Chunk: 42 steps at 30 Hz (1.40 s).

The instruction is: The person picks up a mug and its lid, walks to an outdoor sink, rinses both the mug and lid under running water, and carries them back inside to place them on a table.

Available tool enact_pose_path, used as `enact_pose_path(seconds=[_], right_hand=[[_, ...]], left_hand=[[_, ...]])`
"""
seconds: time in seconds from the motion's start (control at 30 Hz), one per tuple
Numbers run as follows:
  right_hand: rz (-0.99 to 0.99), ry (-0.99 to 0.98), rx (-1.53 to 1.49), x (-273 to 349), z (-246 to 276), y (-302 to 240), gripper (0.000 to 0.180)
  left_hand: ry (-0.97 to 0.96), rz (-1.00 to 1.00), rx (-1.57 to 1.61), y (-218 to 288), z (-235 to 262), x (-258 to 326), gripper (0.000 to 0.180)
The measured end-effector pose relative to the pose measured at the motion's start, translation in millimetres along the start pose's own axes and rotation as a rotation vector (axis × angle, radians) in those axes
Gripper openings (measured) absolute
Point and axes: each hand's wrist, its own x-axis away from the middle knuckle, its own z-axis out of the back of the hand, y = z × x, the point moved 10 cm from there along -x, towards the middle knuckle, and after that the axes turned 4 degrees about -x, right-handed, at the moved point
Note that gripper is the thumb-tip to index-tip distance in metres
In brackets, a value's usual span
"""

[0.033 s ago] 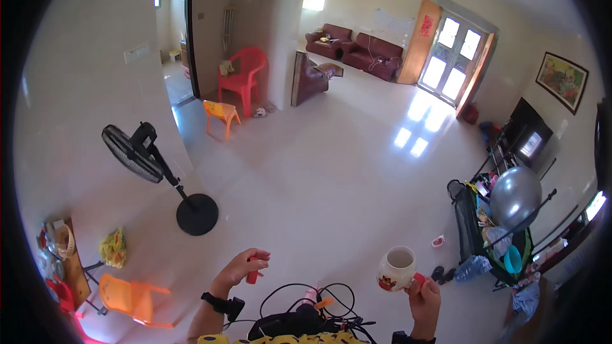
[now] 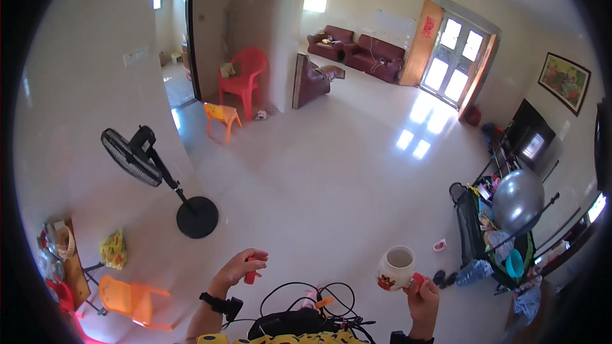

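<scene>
Above the glossy tiled floor point(image 2: 331, 178), our right hand point(image 2: 422, 297) pinches a white mug point(image 2: 396, 268) by its red handle, while our left hand point(image 2: 237, 270) closes around a small red object point(image 2: 250, 276); we judge keeping the mug level wisest.

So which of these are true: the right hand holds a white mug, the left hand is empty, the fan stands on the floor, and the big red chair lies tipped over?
1. The right hand holds a white mug. True.
2. The left hand is empty. False: it is closed on a small red object.
3. The black fan stands on a round base on the floor. True.
4. The red plastic chair lies tipped over. False: it stands upright near the doorway.
</scene>
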Motion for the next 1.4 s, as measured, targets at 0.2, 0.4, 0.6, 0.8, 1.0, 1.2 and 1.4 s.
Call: enact_pose_path(seconds=[0.2, 0.4, 0.6, 0.8, 1.0, 1.2, 1.4], right_hand=[[-0.035, -0.053, -0.034, -170, -1, 9, 0.025], [-0.112, 0.005, -0.112, -332, -16, 27, 0.026], [-0.060, -0.049, -0.099, -483, -55, 40, 0.025], [0.010, -0.063, -0.089, -608, -59, 39, 0.028], [0.055, 0.138, -0.030, -723, -36, 29, 0.026], [0.103, 0.168, 0.078, -879, 14, 20, 0.024], [0.007, -0.032, -0.057, -1046, 17, 20, 0.030]], left_hand=[[0.138, -0.002, 0.046, 59, 15, -104, 0.051], [0.211, 0.019, 0.123, 93, 41, -221, 0.048], [0.182, -0.021, 0.094, 150, 81, -380, 0.047], [0.070, 0.004, 0.050, 212, 107, -545, 0.047], [-0.045, 0.017, 0.023, 262, 93, -704, 0.048], [-0.033, -0.023, -0.067, 325, 69, -853, 0.047], [0.043, -0.007, -0.045, 373, 51, -977, 0.049]])
